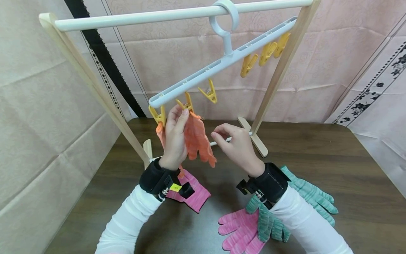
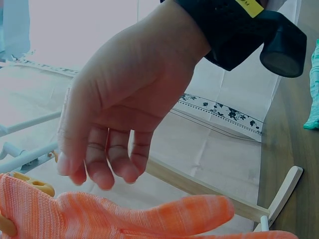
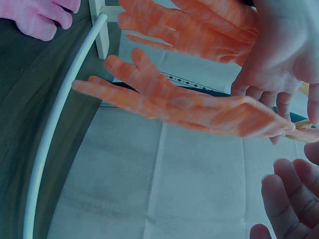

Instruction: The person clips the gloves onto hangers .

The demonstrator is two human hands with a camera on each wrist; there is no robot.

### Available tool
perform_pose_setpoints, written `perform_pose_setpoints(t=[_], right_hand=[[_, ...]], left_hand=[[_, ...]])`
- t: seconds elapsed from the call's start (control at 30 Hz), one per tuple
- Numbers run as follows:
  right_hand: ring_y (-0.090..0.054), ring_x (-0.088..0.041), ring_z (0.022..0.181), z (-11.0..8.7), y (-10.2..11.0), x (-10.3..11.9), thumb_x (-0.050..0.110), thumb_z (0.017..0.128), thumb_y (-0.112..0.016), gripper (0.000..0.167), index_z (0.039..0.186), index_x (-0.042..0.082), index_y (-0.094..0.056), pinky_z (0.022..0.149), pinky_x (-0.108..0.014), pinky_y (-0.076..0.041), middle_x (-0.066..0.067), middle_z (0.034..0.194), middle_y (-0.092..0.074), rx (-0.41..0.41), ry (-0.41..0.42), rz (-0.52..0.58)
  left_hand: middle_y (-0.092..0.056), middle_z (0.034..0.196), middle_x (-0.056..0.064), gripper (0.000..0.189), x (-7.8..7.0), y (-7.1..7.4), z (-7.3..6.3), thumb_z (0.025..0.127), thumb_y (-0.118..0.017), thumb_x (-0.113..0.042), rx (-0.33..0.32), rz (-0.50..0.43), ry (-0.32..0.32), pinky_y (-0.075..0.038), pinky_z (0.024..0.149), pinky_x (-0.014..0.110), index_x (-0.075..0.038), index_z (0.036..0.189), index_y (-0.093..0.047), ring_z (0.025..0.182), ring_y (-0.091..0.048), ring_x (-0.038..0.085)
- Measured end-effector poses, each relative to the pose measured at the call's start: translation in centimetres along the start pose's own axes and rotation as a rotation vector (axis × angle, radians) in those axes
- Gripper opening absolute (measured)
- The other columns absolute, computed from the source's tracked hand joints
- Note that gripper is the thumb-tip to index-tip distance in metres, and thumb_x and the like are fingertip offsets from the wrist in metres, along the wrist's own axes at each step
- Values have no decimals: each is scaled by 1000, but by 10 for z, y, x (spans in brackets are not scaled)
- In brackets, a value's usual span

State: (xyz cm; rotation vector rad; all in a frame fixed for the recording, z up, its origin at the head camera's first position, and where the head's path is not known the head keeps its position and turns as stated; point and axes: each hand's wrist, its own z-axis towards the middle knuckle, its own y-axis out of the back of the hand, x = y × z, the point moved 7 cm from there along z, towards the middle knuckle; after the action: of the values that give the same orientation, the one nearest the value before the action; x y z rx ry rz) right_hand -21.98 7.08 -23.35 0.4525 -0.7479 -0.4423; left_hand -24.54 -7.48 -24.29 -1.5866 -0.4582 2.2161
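An orange knit glove [image 1: 198, 137] hangs fingers-down from a yellow clip [image 1: 187, 102] on the pale blue hanger [image 1: 193, 83]. My left hand [image 1: 176, 135] is beside its cuff, thumb near the clip; in the left wrist view the loosely bent fingers appear to hold nothing. A second orange glove [image 3: 199, 35] hangs from the clip [image 1: 158, 114] at the hanger's low end, mostly hidden behind my left hand in the head view. My right hand [image 1: 236, 144] is to the right of the front glove, apart from it, fingers loosely bent around nothing.
The tilted hanger hooks over a white rail [image 1: 142, 19] between wooden posts [image 1: 285, 63]. Several other yellow clips [image 1: 248, 65] hang from it. Pink gloves [image 1: 239, 231] and green gloves [image 1: 312, 194] lie on the brown table [image 1: 349, 158], partly under my right forearm. Another pink piece [image 1: 193, 194] lies by my left wrist.
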Motion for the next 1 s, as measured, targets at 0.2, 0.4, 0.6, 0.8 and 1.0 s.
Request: perform_pose_setpoints(t=[0.2,0.4,0.6,0.8,1.0], right_hand=[[-56,-10,65,-5,-2,-5,12,81,-62,6,79,7,-65,60,-26,-45,-1,71,-65,15,-21,-22],[-55,-10,63,-12,-4,-13,12,81,-62,6,79,7,-65,60,-29,-46,-2,71,-64,41,-40,-46],[-55,-10,62,-19,-5,-22,16,81,-62,9,79,8,-65,59,-25,-43,-1,70,-64,70,-72,-103],[-55,-9,64,-27,-7,-34,19,81,-62,9,80,10,-65,60,-27,-44,0,72,-65,100,-99,-130],[-52,-9,63,-38,-7,-50,22,80,-64,11,79,11,-65,60,-25,-41,1,70,-63,143,-123,-183]], left_hand=[[-49,99,0,23,1,2,-1,93,-41,-14,-15,23,1,-41,81,24,-14,116,-36,84,-55,10],[-48,101,1,26,1,4,0,93,-41,-12,-18,29,-20,-39,84,24,-9,118,-35,87,-53,11],[-48,100,-2,29,-1,6,-1,93,-40,-9,-33,46,-63,-39,83,22,-2,120,-34,91,-49,10],[-47,104,-2,24,1,8,-1,92,-42,-8,-58,61,-74,-37,86,23,-9,115,-38,95,-46,10],[-46,106,-2,24,2,9,-2,91,-42,-8,-55,65,-77,-35,89,23,-10,115,-38,99,-45,10]])
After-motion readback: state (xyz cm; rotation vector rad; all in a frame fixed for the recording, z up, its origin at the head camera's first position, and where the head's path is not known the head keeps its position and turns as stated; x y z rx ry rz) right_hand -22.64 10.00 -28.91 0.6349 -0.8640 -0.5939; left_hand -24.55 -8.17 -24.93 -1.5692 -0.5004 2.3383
